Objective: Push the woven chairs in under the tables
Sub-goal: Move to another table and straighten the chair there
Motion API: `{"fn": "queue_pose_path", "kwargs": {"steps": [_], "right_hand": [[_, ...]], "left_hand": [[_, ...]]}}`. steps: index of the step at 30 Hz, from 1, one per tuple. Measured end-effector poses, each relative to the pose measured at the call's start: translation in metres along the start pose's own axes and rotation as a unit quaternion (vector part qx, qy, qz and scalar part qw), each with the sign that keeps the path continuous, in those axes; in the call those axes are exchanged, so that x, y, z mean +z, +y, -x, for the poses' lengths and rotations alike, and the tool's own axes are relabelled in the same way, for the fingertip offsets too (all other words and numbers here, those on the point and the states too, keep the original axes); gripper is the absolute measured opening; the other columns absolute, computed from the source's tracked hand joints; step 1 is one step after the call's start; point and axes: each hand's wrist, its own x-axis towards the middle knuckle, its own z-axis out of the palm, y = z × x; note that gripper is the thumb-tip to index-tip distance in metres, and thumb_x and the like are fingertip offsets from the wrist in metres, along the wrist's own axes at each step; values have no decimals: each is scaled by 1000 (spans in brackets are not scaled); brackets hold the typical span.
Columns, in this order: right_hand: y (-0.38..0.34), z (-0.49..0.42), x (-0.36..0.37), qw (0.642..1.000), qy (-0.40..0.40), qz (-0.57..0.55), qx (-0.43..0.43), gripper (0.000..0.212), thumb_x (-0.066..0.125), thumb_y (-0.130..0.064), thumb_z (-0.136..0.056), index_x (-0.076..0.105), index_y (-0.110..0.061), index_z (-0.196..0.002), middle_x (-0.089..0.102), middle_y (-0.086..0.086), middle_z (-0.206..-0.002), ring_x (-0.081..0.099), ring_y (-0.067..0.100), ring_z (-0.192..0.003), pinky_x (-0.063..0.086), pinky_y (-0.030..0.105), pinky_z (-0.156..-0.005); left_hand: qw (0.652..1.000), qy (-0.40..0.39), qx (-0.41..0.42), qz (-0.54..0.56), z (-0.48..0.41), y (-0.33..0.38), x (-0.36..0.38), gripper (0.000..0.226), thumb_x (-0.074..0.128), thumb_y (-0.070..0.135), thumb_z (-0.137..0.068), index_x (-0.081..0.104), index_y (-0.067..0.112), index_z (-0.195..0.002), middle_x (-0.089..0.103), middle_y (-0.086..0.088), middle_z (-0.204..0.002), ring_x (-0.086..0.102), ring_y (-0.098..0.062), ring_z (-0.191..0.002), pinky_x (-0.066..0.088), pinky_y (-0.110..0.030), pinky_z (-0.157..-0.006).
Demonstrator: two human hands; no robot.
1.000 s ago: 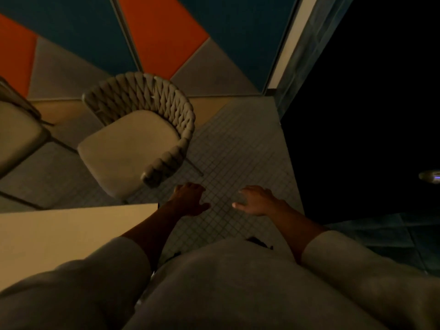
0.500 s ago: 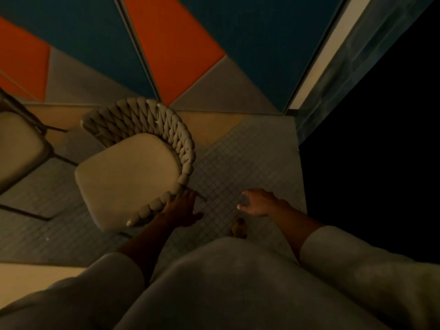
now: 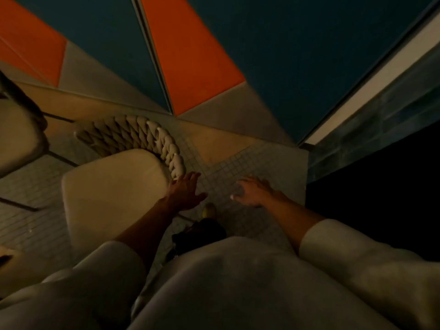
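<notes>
Reaching was underway: left hand (image 3: 184, 192) spread open at the chair (image 3: 114, 186) arm, nothing gripped; right hand (image 3: 252, 191) empty; a grip was needed next.

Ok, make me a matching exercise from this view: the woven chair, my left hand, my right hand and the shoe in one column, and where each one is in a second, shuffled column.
Things:
1. beige chair with a braided rope back
2. left hand
3. right hand
4. yellowish shoe tip

Places:
A. open above the small-tiled floor, touching nothing
B. on the floor between the two forearms
C. left of centre, seat cushion towards the camera
D. at the right end of the braided back

Pairs: 1-C, 2-D, 3-A, 4-B
</notes>
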Motion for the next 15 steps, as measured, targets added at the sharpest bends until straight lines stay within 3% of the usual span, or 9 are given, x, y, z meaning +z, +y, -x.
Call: {"fn": "queue_pose_path", "kwargs": {"steps": [7, 10, 15], "right_hand": [[40, -96, -79, 999, -7, 44, 10, 88, 45, -81, -91, 42, -22, -157, 42, 5, -162, 44, 31, -145, 36, 54, -117], [20, -141, -136, 995, -28, 91, -27, 87, 47, -78, -93, 41, -20, -158, 37, 4, -166, 40, 31, -148, 34, 54, -119], [-20, -214, -221, 986, 9, 128, -102, 77, 49, -70, -96, 47, -16, -151, 47, 9, -158, 47, 33, -142, 40, 51, -115]], "left_hand": [[995, 33, -60, 66, -116, -40, -43, 94, 53, 70, -88, 24, 17, -159, 29, -10, -164, 37, -35, -146, 42, -53, -109], [991, 39, -83, 96, -157, -44, -71, 89, 56, 65, -91, 25, 16, -159, 31, -8, -163, 39, -34, -144, 43, -51, -109], [987, 44, -87, 128, -211, -61, -99, 87, 56, 61, -92, 25, 15, -159, 32, -8, -163, 38, -32, -144, 40, -48, -113]]}}
